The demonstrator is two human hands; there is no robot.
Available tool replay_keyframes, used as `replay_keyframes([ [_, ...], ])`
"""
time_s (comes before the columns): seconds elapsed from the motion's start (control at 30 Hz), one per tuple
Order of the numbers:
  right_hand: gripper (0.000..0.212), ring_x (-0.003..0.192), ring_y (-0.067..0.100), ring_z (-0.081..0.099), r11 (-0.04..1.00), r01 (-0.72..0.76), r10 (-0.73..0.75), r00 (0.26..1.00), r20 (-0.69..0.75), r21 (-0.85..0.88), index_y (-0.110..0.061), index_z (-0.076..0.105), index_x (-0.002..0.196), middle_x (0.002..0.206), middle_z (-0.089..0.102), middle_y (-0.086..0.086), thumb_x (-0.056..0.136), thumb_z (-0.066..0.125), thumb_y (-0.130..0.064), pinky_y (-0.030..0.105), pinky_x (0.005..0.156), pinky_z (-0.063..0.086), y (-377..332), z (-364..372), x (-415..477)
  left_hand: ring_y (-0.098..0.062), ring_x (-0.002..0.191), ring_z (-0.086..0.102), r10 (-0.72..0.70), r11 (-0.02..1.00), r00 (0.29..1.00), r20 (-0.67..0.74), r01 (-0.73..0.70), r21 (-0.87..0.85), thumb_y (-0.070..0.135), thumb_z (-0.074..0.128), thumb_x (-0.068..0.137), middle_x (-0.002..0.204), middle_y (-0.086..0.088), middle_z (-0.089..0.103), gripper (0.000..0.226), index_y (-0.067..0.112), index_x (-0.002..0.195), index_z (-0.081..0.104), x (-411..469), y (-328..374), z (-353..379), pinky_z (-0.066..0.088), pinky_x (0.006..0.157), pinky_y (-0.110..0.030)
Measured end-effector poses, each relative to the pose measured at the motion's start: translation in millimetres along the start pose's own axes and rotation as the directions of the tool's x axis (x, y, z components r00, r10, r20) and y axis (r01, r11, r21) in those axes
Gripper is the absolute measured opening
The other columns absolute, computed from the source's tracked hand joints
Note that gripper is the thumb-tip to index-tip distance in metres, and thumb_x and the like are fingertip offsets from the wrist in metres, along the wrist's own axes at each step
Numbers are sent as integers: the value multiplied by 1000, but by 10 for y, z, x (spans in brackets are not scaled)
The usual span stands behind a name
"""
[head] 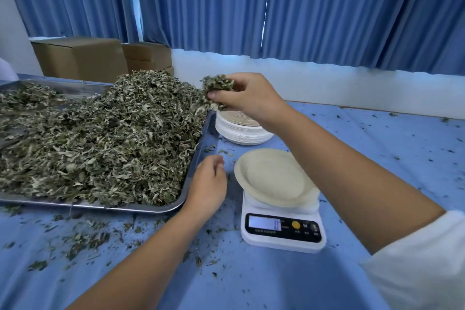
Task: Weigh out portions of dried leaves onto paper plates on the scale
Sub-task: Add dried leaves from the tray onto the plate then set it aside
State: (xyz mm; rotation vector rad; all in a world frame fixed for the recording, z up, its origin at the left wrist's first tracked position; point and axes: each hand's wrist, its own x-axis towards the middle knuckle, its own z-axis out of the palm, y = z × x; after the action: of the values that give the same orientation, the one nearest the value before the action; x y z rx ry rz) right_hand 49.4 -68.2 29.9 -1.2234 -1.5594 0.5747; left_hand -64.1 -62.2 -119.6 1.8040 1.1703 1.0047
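Leaves (100, 138): lying heaped in tray (125, 207), left of the scale.
Clump (216, 88): being gripped at the heap's right edge, above the stack.
Right hand (249, 98): curling fingers and thumb round the clump.
Left hand (208, 181): hanging loosely curled, holding nothing, just beside the tray's near right corner.
Plate (274, 178): sitting on the scale.
Scale (281, 231): standing on blue cloth (377, 148), display glowing, reading too blurred to tell.
Stack (241, 131): paper plates standing behind the scale, beside the tray.
Crumbs (83, 241): lying scattered over the cloth.
Boxes (80, 58): standing behind the tray, before curtains (302, 7).
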Motion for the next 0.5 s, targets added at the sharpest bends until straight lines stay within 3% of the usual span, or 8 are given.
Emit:
replay_keyframes([
  [0.07,12,75,11,62,996,-31,32,999,12,-81,-15,74,89,86,71,14,80,77,-9,30,76,57,76,-287,-167,-13,125,46,13,1000,1000,10,-13,-1,21,36,102,136,0,50,35,14,135,47,-7,0,11,34,97,-22],
  [0.2,19,67,8,57,929,-160,176,984,18,-333,-7,75,95,86,70,23,78,79,-14,33,64,54,332,-713,-551,-10,116,48,34,999,999,16,-34,22,19,37,102,132,-1,53,32,13,131,50,-5,2,65,33,92,-22],
  [0.27,15,64,5,58,887,-195,233,972,42,-418,-11,76,92,80,72,12,77,80,-15,20,61,52,456,-801,-698,-5,109,46,33,999,999,16,-34,26,19,38,102,129,0,54,31,14,129,51,-15,-4,86,33,91,-21],
  [0.33,13,53,-2,51,831,-193,262,963,61,-522,-15,76,87,69,68,0,76,81,-20,9,54,40,571,-824,-795,-4,107,45,38,999,999,16,-38,27,19,38,101,128,1,55,31,13,129,50,-21,-15,96,34,90,-21],
  [0.5,21,65,-4,52,680,-136,319,940,123,-720,-26,73,100,74,59,-20,80,77,-29,5,56,38,772,-771,-916,-6,110,47,37,999,999,15,-37,19,18,39,101,128,0,55,31,12,129,51,-29,-18,93,35,93,-22],
])
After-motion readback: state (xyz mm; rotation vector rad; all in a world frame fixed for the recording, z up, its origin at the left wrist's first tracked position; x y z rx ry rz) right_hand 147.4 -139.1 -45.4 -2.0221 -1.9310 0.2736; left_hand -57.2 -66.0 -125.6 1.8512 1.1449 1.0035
